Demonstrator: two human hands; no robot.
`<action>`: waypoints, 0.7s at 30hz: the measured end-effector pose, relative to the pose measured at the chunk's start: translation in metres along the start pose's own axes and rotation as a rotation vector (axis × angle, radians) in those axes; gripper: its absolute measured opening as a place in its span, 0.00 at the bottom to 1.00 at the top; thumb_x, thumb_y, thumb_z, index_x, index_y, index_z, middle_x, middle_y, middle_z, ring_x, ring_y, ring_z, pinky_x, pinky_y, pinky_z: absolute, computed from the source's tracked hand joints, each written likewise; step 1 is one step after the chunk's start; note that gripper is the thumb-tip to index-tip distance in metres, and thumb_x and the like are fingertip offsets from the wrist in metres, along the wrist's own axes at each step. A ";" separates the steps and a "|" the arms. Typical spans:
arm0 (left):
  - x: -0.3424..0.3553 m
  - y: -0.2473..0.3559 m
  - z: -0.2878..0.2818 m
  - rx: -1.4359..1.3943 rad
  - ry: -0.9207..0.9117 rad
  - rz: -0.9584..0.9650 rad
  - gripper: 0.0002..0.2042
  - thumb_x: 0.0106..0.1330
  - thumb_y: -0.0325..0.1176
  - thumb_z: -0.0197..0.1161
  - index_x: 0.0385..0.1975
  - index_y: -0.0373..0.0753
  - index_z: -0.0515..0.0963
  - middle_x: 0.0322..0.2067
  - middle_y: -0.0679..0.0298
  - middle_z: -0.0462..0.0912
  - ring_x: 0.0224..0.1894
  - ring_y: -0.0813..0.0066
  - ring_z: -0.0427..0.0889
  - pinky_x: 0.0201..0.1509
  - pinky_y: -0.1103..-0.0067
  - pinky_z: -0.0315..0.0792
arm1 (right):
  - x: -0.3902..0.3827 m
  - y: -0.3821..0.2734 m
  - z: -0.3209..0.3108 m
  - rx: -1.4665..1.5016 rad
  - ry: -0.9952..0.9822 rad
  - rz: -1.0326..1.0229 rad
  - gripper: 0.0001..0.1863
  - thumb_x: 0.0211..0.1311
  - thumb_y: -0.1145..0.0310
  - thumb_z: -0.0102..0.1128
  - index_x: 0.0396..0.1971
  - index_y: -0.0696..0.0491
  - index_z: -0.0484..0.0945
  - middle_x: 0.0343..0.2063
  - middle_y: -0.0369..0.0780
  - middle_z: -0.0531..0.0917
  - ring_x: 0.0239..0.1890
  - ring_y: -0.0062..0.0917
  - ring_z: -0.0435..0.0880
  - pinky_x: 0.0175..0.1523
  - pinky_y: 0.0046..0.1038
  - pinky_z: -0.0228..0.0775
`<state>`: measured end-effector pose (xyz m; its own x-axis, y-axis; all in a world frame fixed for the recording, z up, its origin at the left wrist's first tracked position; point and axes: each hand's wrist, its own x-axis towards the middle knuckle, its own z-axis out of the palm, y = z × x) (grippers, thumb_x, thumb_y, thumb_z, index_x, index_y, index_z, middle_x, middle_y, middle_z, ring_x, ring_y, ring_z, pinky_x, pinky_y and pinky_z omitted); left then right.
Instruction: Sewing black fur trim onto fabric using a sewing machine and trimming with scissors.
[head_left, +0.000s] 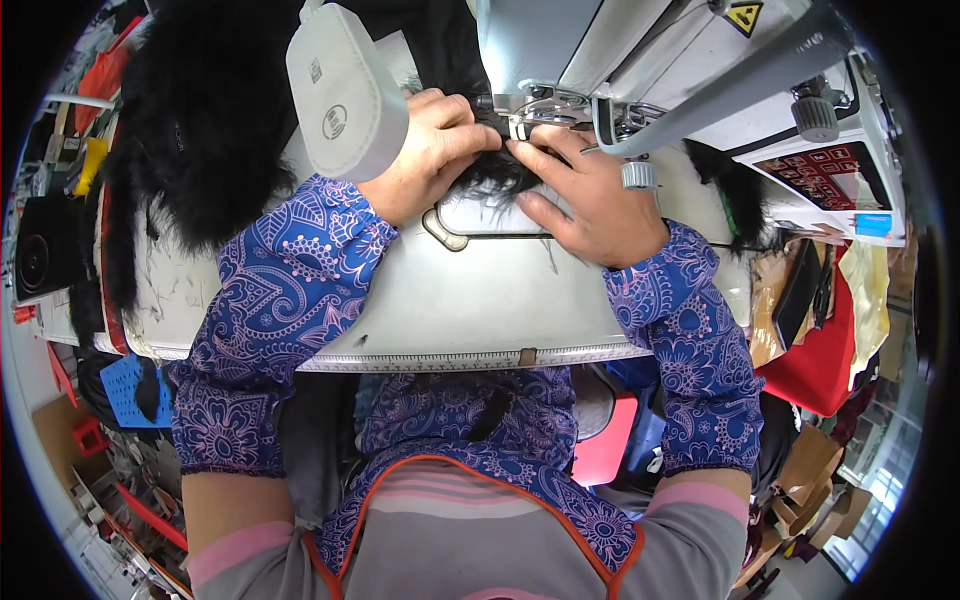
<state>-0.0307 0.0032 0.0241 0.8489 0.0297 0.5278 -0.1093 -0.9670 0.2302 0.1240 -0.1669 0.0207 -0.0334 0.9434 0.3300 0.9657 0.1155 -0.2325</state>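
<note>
A piece of black fur fabric (495, 178) lies under the head of a sewing machine (545, 50), its loose hairs spreading over the pale bed. My left hand (430, 150) is closed on the fabric just left of the presser foot (517, 128), thumb and forefinger pressed together. From the other side, my right hand (600, 205) reaches in with stretched fingers, the fingertips touching the fur beside the foot and the thumb spread apart on the bed. The machine head partly hides the right fingers. Where the needle stands cannot be made out.
A white lamp-like device (345, 95) hangs over my left wrist. More black fur (200, 120) is heaped at the left. A measuring tape (470, 363) runs along the table's front edge. At the right are a control panel (825, 175) and red cloth (820, 360).
</note>
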 end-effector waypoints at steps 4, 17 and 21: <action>-0.004 -0.004 -0.002 0.080 -0.094 0.121 0.10 0.43 0.28 0.66 0.28 0.44 0.83 0.31 0.71 0.81 0.33 0.75 0.79 0.37 0.76 0.68 | 0.000 -0.005 -0.001 -0.066 -0.035 0.021 0.25 0.52 0.59 0.64 0.50 0.53 0.75 0.48 0.43 0.75 0.47 0.37 0.76 0.51 0.34 0.70; -0.010 -0.013 0.001 0.120 -0.101 0.219 0.10 0.54 0.29 0.58 0.36 0.45 0.81 0.36 0.71 0.82 0.42 0.78 0.78 0.50 0.76 0.65 | -0.001 0.000 -0.001 -0.009 0.093 -0.036 0.16 0.50 0.64 0.66 0.40 0.52 0.80 0.40 0.36 0.79 0.44 0.32 0.78 0.49 0.31 0.70; -0.009 -0.012 0.002 0.079 -0.101 0.245 0.10 0.52 0.28 0.60 0.34 0.45 0.82 0.34 0.71 0.81 0.41 0.77 0.78 0.50 0.75 0.65 | -0.002 0.004 0.006 0.015 0.140 0.024 0.13 0.50 0.71 0.65 0.38 0.52 0.80 0.35 0.36 0.79 0.39 0.30 0.80 0.44 0.29 0.73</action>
<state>-0.0361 0.0137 0.0147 0.8499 -0.2294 0.4744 -0.2806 -0.9590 0.0389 0.1265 -0.1661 0.0141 0.0270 0.8935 0.4482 0.9618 0.0990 -0.2554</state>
